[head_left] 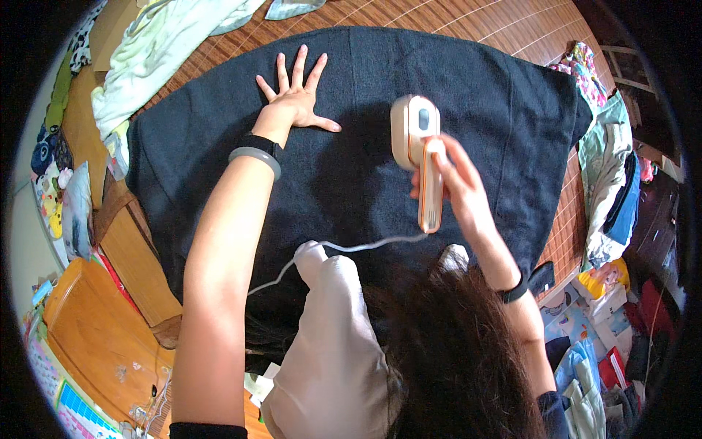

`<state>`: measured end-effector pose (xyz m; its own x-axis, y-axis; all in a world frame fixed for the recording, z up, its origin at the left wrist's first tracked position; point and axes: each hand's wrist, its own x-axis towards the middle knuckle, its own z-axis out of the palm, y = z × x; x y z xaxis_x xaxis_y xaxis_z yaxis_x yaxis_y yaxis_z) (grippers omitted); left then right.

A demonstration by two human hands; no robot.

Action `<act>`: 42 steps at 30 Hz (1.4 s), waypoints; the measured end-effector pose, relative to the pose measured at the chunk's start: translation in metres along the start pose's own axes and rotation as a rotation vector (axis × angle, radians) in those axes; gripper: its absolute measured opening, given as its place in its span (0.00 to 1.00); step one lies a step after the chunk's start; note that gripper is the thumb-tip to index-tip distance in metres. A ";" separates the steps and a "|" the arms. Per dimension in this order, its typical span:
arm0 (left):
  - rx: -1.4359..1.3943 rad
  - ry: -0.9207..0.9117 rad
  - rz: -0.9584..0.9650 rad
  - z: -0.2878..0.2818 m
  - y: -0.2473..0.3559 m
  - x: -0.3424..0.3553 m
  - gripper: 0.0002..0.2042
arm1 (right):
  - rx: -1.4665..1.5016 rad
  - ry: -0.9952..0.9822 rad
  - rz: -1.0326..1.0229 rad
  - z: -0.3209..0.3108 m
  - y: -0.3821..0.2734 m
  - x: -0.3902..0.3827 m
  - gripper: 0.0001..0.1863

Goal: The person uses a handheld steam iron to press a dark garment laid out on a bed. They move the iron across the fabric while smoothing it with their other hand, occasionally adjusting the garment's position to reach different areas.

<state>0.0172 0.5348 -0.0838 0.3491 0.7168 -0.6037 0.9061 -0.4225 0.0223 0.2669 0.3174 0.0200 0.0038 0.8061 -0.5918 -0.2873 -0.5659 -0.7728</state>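
Note:
A large dark cloth lies spread out in front of me over a brown mat. My left hand presses flat on its far left part, fingers spread wide. In my right hand is a white handheld steam iron with orange trim, gripped by its handle. The iron's head points away from me, over the cloth right of centre; whether it touches the cloth I cannot tell. From the handle's end a pale cord runs left across the cloth, past my light-coloured trouser leg, and goes out of sight behind my left forearm.
Brown mat shows beyond the cloth. A pale green and white fabric lies at the far left. Folded clothes line the right side, with more garments nearer. A wooden chair or stool top stands at the near left.

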 end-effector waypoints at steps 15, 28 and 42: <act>0.008 -0.036 -0.004 -0.001 -0.001 0.003 0.80 | -0.105 -0.004 -0.012 -0.014 0.044 0.018 0.16; 0.031 -0.014 0.001 0.002 -0.002 0.004 0.80 | -0.245 0.082 -0.138 -0.003 0.001 0.094 0.19; 0.022 0.004 -0.042 -0.005 0.008 -0.004 0.78 | -0.252 0.189 -0.343 0.012 -0.043 0.157 0.27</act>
<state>0.0244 0.5312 -0.0772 0.3117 0.7364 -0.6004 0.9145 -0.4041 -0.0209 0.2680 0.4709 -0.0367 0.2387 0.9218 -0.3055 0.0030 -0.3152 -0.9490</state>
